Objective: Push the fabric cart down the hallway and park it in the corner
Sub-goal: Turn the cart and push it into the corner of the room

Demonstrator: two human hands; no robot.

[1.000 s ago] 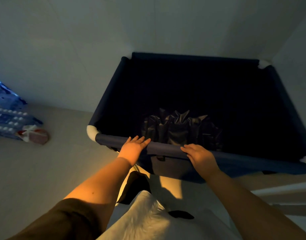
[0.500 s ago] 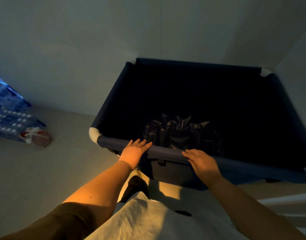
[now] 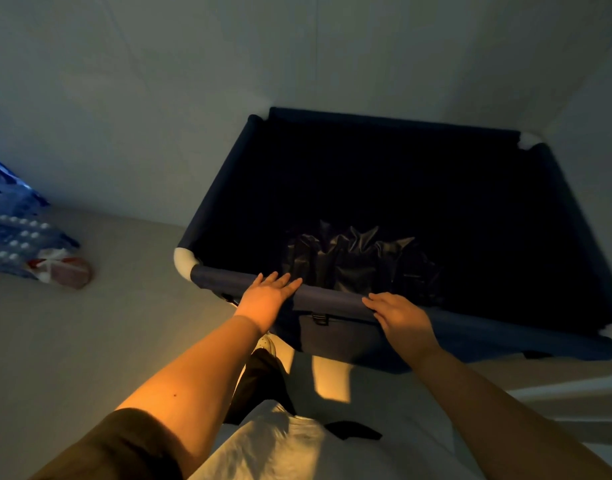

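Both the left hand (image 3: 267, 296) and right hand (image 3: 399, 315) are lying flat, fingers unclosed, on the fabric cart (image 3: 401, 188)'s stiff near rail (image 3: 332, 299) at frame centre, which is probably rolling light, its soft sides giving no purchase

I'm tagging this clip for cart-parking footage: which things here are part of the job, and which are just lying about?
Part of the job:
- fabric cart, near the wall corner
- left hand and right hand, flat on its near rail

Lying about:
- crumpled dark bag inside the cart
- blue pack of bottles by the wall
- small bagged item beside it
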